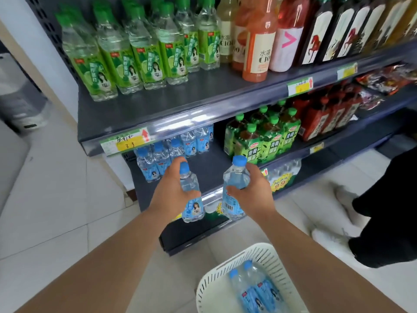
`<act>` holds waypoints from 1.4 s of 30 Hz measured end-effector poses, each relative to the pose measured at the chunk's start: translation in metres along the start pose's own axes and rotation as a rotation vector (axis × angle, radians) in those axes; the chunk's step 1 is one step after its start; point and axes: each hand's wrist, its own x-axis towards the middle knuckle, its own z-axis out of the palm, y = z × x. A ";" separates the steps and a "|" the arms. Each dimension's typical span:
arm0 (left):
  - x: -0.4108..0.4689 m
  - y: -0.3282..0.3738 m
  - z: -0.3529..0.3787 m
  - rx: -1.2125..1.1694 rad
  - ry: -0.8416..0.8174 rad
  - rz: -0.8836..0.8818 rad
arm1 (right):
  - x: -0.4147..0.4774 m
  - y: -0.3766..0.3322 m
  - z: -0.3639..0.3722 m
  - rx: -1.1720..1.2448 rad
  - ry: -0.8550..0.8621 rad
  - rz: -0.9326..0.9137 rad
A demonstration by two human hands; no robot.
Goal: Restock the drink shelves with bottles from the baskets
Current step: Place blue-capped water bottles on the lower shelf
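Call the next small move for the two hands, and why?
Probably carry both forward onto the middle shelf. Left hand and right hand each grip a blue-capped bottle in front of it, matching bottles already stand at its left, and bare shelf lies beside them. More wait in the basket.

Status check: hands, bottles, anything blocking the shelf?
Left hand and right hand: each grip shut on a blue-cap bottle. Two bottles in basket. Shelf gap unobstructed.

Single head-worn view, wide-angle, looking forward and down — close to the drink shelves, floor below
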 end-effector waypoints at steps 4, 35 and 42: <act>0.061 -0.015 0.012 0.080 0.011 0.056 | 0.047 0.017 0.029 0.030 0.037 0.012; 0.262 -0.064 0.063 1.057 -0.084 0.208 | 0.228 0.065 0.137 0.135 0.141 -0.087; 0.261 -0.069 0.066 1.029 -0.050 0.187 | 0.249 0.070 0.159 0.045 0.091 -0.129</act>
